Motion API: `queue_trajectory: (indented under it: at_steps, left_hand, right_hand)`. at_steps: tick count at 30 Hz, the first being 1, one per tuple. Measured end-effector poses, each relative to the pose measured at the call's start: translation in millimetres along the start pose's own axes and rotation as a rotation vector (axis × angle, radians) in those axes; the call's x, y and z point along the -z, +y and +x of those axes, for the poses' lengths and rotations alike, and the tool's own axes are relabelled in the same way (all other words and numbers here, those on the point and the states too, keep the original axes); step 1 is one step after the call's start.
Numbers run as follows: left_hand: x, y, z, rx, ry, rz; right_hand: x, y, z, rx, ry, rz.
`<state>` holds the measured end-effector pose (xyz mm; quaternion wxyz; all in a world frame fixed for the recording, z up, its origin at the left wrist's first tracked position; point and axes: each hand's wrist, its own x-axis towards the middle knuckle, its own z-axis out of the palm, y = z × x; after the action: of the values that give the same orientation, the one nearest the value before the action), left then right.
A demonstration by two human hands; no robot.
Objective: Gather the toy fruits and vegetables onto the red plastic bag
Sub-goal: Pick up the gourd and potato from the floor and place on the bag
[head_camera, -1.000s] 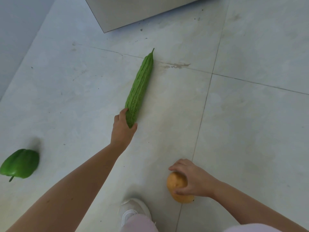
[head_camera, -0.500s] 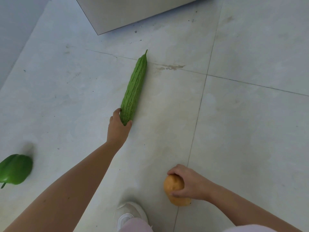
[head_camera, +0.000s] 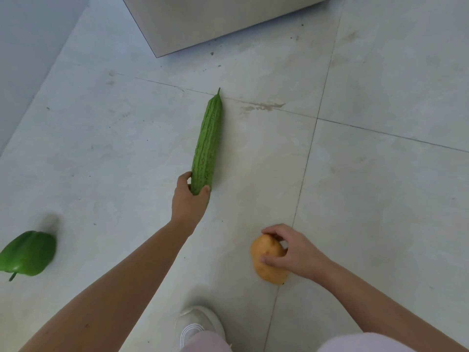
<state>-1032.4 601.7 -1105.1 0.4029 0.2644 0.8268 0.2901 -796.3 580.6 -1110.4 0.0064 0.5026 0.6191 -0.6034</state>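
A long bumpy green toy bitter gourd lies on the pale tiled floor, stem pointing away from me. My left hand is closed around its near end. A yellow-brown toy potato rests on the floor at lower right, and my right hand wraps over it from the right. A green toy bell pepper lies alone at the far left edge. The red plastic bag is not in view.
A grey block or cabinet base stands at the top centre. A wall runs along the left. My white shoe is at the bottom centre, with pale trouser legs at the lower edge.
The gourd has swung more upright in view with my left hand still gripping its end. My right hand stays wrapped on the potato. The view shifted slightly.
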Motion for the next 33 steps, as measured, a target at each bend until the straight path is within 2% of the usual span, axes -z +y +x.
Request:
queue_trajectory:
  at_steps: [9,19,25,33]
  left_hand:
    - [16,21,-27,0.061,-0.04,-0.191]
    - [58,69,-59,-0.117,0.046,-0.315]
    - [86,107,-87,-0.133,0.11,-0.246]
    - [127,173,-157,-0.059,0.153,-0.217]
  right_hand:
    - [32,-31,9,0.048,0.211,0.107]
    - [72,-84,19,0.116,0.279,0.082]
    - [84,-138,-2,0.121,0.343,0.183]
    - [94,-218,-75,0.116,0.384,0.246]
